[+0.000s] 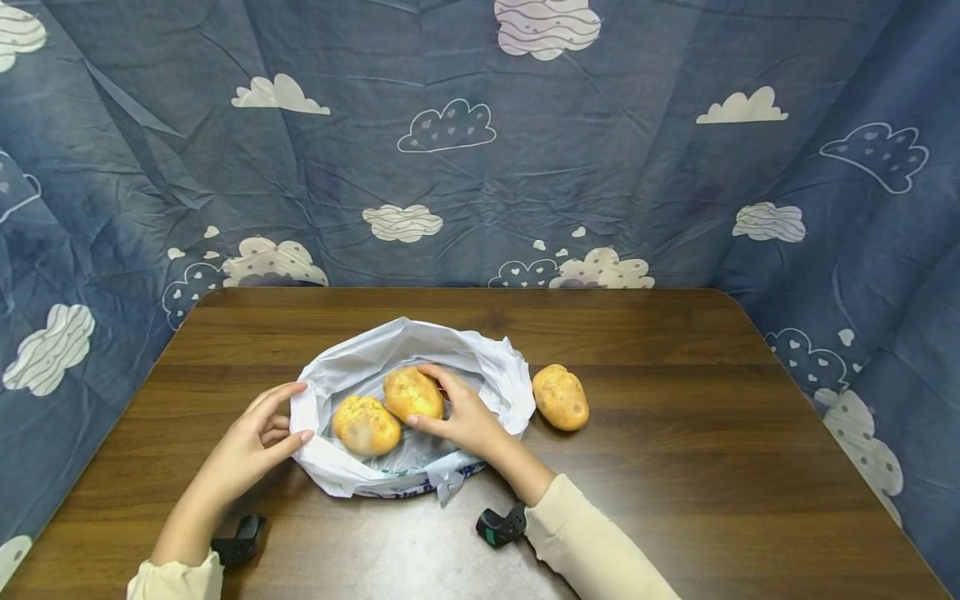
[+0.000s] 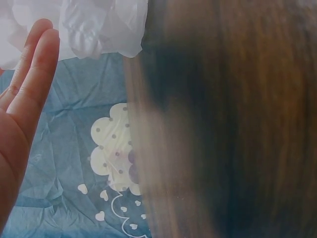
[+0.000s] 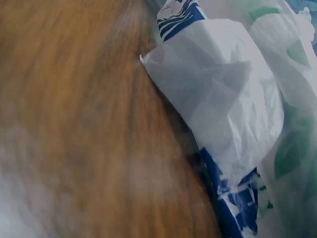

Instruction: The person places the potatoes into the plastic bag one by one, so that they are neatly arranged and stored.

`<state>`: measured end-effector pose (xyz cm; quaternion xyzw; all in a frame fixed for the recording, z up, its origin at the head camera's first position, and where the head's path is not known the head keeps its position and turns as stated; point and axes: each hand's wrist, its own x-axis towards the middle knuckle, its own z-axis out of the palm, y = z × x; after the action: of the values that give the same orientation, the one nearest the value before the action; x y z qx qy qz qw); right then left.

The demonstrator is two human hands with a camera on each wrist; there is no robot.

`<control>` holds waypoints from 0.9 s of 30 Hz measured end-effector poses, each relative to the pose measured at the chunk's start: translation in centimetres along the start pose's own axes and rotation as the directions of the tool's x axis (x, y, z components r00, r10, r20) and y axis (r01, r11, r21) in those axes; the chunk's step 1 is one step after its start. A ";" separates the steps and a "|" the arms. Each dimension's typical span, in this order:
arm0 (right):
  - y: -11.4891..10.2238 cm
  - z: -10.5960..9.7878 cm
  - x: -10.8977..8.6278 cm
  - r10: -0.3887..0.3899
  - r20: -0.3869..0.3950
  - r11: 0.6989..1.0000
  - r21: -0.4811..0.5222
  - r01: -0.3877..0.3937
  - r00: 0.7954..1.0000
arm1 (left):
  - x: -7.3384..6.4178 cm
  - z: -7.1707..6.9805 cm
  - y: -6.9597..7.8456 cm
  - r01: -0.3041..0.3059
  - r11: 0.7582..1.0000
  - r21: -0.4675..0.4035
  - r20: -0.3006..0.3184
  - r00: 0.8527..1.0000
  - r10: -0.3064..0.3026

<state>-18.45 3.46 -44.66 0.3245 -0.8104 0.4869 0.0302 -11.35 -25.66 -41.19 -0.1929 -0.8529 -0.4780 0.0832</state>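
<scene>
A white plastic bag lies on the table with its mouth spread wide and its rim folded outward. Inside it are two yellow potatoes; my right hand grips the farther potato between thumb and fingers. The other potato lies beside it, to the left. At the bag's left rim is my left hand, its thumb and fingers spread against the plastic. The left wrist view shows straight fingers at the white plastic. Only the bag's printed side shows in the right wrist view, not the hand.
A third potato lies on the brown wooden table, just right of the bag. Black wrist cameras sit by the left wrist and right wrist. A blue curtain with cloud prints hangs behind the table's far edge.
</scene>
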 end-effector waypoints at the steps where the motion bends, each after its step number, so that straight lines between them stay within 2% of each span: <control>1: 0.0 0.1 0.0 0.007 0.002 1.000 -0.004 -0.007 1.000 | 0.0 0.0 0.0 0.000 1.000 0.000 -0.001 1.000 0.000; 10: 0.0 0.4 -0.1 0.078 0.004 0.996 -0.035 -0.078 0.997 | 0.1 0.0 0.2 0.000 1.000 0.009 -0.001 1.000 0.000; 17: 0.1 0.4 -0.2 0.122 0.052 0.991 -0.058 -0.119 0.991 | 0.1 0.0 0.2 0.000 1.000 0.005 0.001 1.000 0.000; 27: -0.2 0.4 -0.3 0.127 0.074 0.988 -0.094 -0.120 0.989 | 0.0 0.0 0.1 0.002 1.000 0.009 0.001 1.000 -0.002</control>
<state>-17.97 3.26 -44.82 0.2913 -0.8503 0.4379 -0.0178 -11.31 -25.57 -41.09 -0.1920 -0.8552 -0.4742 0.0831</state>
